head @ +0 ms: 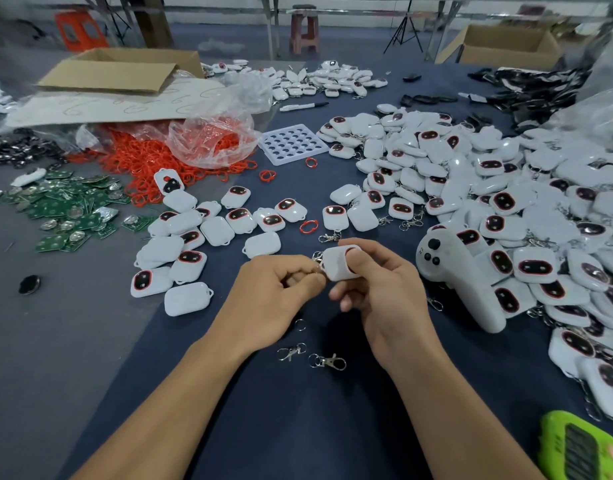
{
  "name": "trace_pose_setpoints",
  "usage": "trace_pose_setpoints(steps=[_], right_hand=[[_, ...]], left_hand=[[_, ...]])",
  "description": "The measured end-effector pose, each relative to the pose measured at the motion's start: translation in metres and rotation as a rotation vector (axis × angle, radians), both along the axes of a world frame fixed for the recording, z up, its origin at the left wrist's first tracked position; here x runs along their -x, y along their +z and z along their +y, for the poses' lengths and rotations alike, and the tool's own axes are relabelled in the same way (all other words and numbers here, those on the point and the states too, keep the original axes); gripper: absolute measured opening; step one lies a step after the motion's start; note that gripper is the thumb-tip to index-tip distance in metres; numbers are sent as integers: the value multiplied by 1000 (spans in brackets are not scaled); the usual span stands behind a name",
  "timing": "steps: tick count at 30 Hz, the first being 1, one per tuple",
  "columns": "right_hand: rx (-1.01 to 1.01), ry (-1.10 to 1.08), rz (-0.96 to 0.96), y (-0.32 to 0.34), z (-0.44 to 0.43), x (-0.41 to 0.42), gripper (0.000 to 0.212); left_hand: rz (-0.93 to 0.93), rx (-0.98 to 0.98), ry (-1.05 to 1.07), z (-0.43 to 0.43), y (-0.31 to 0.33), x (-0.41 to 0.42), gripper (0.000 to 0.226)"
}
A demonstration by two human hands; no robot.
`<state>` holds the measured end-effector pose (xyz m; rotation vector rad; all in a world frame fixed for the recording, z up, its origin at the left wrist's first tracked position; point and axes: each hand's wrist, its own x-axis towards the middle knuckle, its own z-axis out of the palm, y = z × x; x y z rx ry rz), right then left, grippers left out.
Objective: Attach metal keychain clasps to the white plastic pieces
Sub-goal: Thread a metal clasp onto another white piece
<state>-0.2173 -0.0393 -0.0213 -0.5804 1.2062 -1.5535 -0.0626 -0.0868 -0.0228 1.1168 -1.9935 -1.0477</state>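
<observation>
White plastic piece (339,268) sits gripped in the right hand (377,289), while the left hand (274,289) pinches a metal clasp (317,258) at its corner; spare clasps (327,362) lie between both wrists.

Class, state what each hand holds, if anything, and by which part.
The right hand grips a white plastic piece by its sides; the left hand pinches a metal clasp at the piece's left edge.

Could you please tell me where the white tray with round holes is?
In the head view, the tray lies upper-centre on the table, between the bag of red rings and the white-piece pile.
</observation>
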Motion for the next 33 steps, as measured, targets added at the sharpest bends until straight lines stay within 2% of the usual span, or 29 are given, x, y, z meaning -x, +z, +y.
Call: trace_pose_setpoints(steps=[4, 7, 15, 19, 23, 26, 29, 31, 33], right_hand=[[-2, 36, -119, 1, 1, -1, 17], [15, 49, -113, 0, 2, -2, 16], [108, -10, 203, -4, 5, -8, 21], [75, -11, 241, -7, 4, -11, 18], [42, -5, 209, -8, 3, -11, 17], [8, -4, 215, -9, 3, -9, 21], [-14, -11, 323, -12, 3, -8, 18], [-27, -23, 406, -13, 3, -7, 14], [-27, -32, 455, -14, 3, -5, 13]], left_hand=[[60, -62, -48, -1, 3, -1, 32], [55, 19, 10, 0, 0, -1, 35], [-182, 317, 133, 1, -5, -3, 25], [-366, 493, 128, -2, -11, -3, 38], [-488, 607, 145, 0, -13, -1, 39], [-515, 632, 121, 3, -11, 1, 43], [-520, 633, 113, 3, -12, 0, 41], [-483, 589, 141, 4, -15, -1, 39], [-437, 493, 188, 2, -17, -2, 28]])
